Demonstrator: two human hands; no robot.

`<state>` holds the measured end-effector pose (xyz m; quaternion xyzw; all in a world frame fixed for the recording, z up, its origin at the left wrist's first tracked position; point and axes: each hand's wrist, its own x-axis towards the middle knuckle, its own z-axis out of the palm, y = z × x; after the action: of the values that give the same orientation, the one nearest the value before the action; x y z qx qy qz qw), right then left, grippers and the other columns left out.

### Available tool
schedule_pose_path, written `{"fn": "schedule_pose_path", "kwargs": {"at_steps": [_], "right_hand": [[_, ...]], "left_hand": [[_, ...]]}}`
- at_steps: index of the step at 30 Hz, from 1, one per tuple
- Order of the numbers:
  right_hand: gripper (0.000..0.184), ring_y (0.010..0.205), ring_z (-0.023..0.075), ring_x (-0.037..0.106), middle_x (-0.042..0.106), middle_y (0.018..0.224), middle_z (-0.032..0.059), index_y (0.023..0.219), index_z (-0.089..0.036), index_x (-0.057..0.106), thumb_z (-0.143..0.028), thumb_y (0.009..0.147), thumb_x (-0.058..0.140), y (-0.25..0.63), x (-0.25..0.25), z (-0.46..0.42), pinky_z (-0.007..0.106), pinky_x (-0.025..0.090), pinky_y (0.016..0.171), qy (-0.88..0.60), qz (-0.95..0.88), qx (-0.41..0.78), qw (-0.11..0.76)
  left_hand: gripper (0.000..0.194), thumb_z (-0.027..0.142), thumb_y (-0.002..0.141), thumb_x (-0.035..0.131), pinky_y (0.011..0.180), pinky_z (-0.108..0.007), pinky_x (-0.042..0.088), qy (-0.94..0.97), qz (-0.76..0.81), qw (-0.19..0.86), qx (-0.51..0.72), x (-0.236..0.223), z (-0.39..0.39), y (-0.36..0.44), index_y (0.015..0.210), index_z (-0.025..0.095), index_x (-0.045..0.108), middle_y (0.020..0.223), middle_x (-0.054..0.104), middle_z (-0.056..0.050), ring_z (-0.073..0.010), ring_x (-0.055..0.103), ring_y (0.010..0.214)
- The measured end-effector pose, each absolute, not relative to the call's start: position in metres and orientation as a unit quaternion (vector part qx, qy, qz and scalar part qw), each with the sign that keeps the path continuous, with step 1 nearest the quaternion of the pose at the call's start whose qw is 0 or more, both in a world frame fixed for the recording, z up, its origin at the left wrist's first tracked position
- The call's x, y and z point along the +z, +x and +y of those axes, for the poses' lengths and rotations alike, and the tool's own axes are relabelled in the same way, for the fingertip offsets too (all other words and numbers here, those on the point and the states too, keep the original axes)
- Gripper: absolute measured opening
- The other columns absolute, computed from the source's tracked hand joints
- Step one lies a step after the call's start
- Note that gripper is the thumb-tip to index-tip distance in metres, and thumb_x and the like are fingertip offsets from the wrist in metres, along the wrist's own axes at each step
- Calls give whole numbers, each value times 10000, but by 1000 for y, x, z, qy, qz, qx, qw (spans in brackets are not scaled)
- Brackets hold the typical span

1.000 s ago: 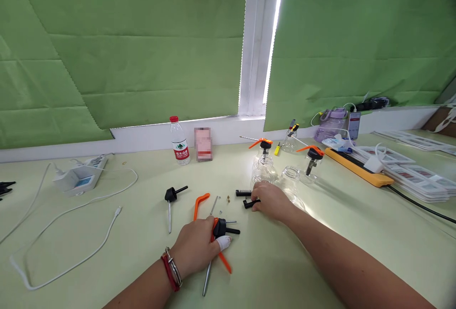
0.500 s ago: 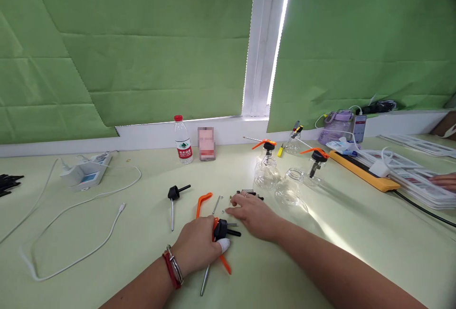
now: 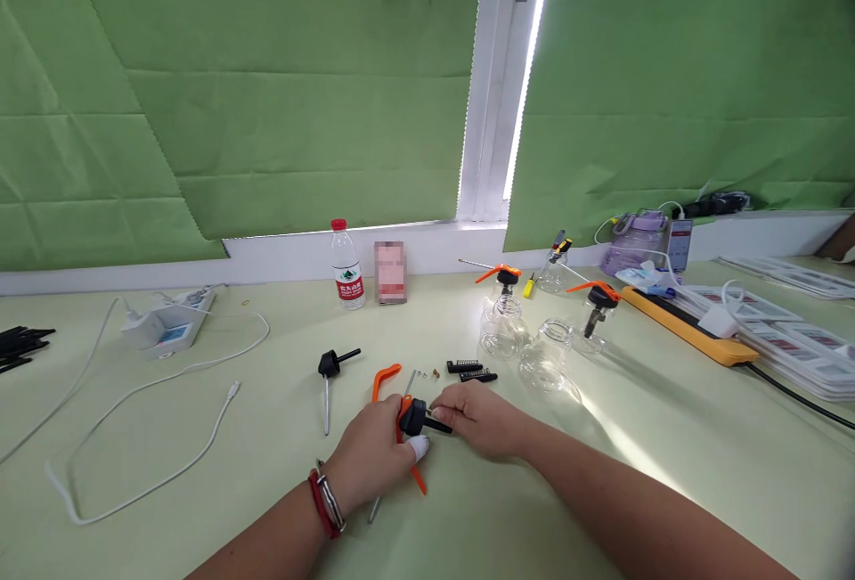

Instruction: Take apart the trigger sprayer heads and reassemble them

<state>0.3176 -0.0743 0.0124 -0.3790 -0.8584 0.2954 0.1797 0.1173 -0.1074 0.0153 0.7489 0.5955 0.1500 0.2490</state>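
Note:
My left hand (image 3: 378, 448) is closed around a black pump head (image 3: 412, 418) with an orange lever (image 3: 418, 478) and a thin metal rod. A white covering is on the thumb. At the pump head's right side, my right hand (image 3: 477, 415) pinches thumb and finger together beside the black stem (image 3: 437, 426); what they hold is too small to make out. Just beyond lie tiny nuts and a brass-coloured piece (image 3: 435, 373), plus two black tubes with springs (image 3: 471, 371). A loose orange lever (image 3: 386, 373) and another black head with a metal rod (image 3: 329, 366) lie to the left.
Glass jars (image 3: 544, 357) stand at the right, near black heads with orange levers (image 3: 603, 295). A water bottle (image 3: 348, 268) stands at the back. White cables (image 3: 193, 469) cross the left side. An orange power strip (image 3: 691, 326) and white trays (image 3: 794, 353) are far right.
My right hand has moved from the small parts back toward me, to the side of the pump head. The springs and tiny pieces are now uncovered. The left hand keeps its grip.

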Motion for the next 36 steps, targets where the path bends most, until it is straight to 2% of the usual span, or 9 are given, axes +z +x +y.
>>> {"fn": "schedule_pose_path", "kwargs": {"at_steps": [8, 12, 14, 18, 23, 27, 30, 33, 36], "right_hand": [[144, 540, 87, 340, 422, 583, -46, 691, -174, 486, -225, 825, 476, 310, 2, -73, 206, 290, 505, -442, -725, 477, 227], [94, 512, 71, 343, 470, 657, -39, 816, -176, 521, -268, 818, 506, 310, 5, -73, 201, 278, 477, -411, -656, 571, 274], [142, 509, 68, 345, 474, 657, -39, 865, -168, 559, -296, 813, 524, 310, 5, -74, 202, 271, 472, -398, -640, 595, 280], [165, 536, 73, 376, 480, 574, -37, 672, -142, 571, -282, 746, 616, 308, 3, -77, 199, 286, 489, -395, -671, 577, 246], [217, 390, 47, 254, 350, 415, -99, 643, -174, 497, -320, 737, 627, 307, -1, -73, 188, 190, 381, -418, -604, 637, 234], [328, 351, 40, 278, 401, 420, -83, 690, -156, 542, -469, 768, 599, 310, -1, -70, 180, 192, 343, -396, -593, 672, 201], [450, 394, 50, 391, 505, 530, -42, 917, -137, 598, -563, 774, 570, 315, 1, -71, 170, 280, 363, -340, -592, 701, 205], [684, 649, 110, 567, 595, 905, 59, 1201, -174, 512, -539, 658, 711, 318, 3, -74, 180, 398, 459, -285, -577, 729, 231], [728, 772, 147, 581, 544, 1113, 101, 1224, -190, 513, -478, 608, 774, 318, 2, -75, 204, 439, 518, -281, -577, 732, 230]], "left_hand": [[98, 292, 761, 493, 506, -256, 306, 760, 537, 325, 172, 12, -109, 119, 762, 197, 469, 653, 490, 17, -149, 442, 577], [72, 231, 753, 463, 518, -249, 319, 770, 527, 321, 163, 16, -112, 119, 807, 191, 487, 683, 503, 10, -149, 454, 599], [101, 204, 733, 464, 533, -245, 326, 786, 510, 314, 153, 19, -114, 120, 827, 193, 496, 725, 535, 3, -153, 475, 632], [122, 183, 674, 491, 509, -234, 295, 828, 466, 302, 76, 25, -121, 123, 794, 205, 497, 708, 561, 14, -142, 465, 598], [99, 150, 624, 479, 494, -240, 255, 860, 440, 258, 34, 26, -125, 124, 705, 204, 465, 635, 524, 23, -131, 415, 545], [108, 183, 640, 499, 517, -240, 288, 810, 479, 328, 87, 21, -118, 121, 748, 195, 504, 675, 527, 15, -135, 423, 578], [187, 207, 648, 516, 572, -247, 345, 710, 486, 482, 168, 17, -111, 119, 830, 175, 543, 722, 530, 10, -137, 455, 632], [258, 242, 657, 529, 602, -263, 367, 605, 481, 602, 202, 14, -107, 119, 903, 175, 565, 671, 506, 30, -124, 449, 592], [284, 232, 631, 555, 614, -266, 372, 570, 469, 643, 206, 11, -108, 119, 910, 187, 583, 635, 498, 40, -125, 457, 589]]}}
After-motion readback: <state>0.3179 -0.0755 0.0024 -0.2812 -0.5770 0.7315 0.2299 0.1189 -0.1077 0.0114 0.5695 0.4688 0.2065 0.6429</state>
